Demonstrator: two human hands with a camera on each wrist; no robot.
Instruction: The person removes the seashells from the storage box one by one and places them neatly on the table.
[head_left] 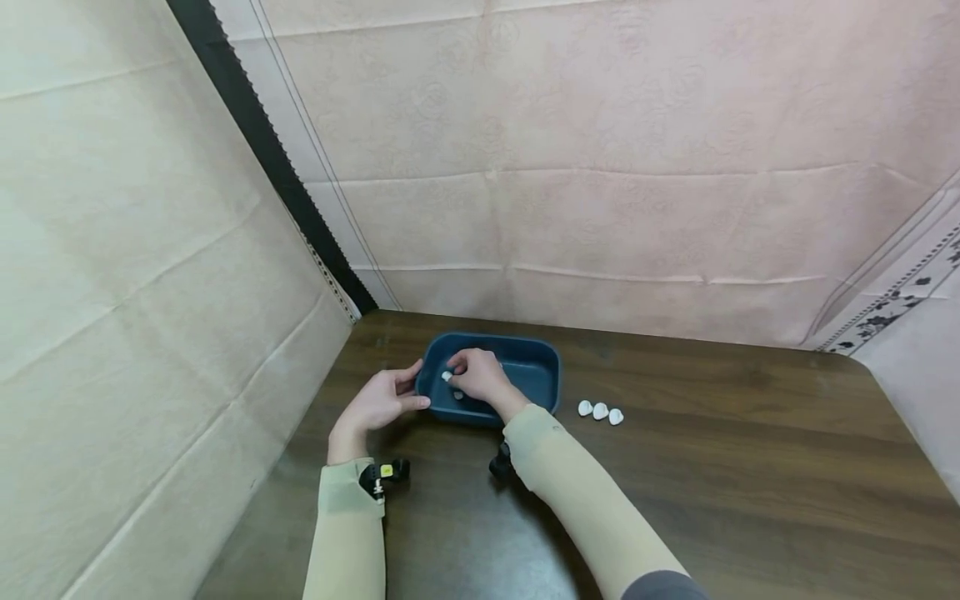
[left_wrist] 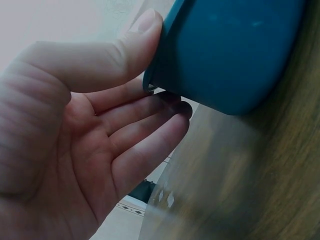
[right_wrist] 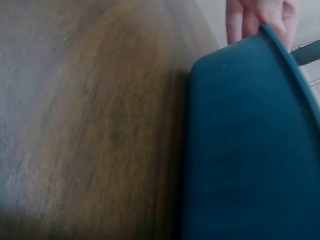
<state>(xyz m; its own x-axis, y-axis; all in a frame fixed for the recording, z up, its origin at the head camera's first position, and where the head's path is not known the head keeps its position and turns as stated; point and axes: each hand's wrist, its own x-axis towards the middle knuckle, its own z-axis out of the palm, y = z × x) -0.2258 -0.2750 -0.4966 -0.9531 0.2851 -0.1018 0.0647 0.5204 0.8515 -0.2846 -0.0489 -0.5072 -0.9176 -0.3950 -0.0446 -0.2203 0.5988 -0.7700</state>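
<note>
At nine o'clock of the tray (head_left: 536, 379), braces with part-open left grip (head_left: 375, 402), presumably steadying; pinches white piece (head_left: 447, 376) in right grip (head_left: 482, 377).

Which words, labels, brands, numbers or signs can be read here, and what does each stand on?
None can be read.
Yellow patch on the black left-wrist device: any marking is too small to read.
Blue tray and three white pieces beside it: no visible lettering.
Patterned cloth border: printed motifs, not writing.

The tray (head_left: 534, 382) and white pieces (head_left: 601, 411) block low passage; tabletop (head_left: 750, 458) rightward lies open.
</note>
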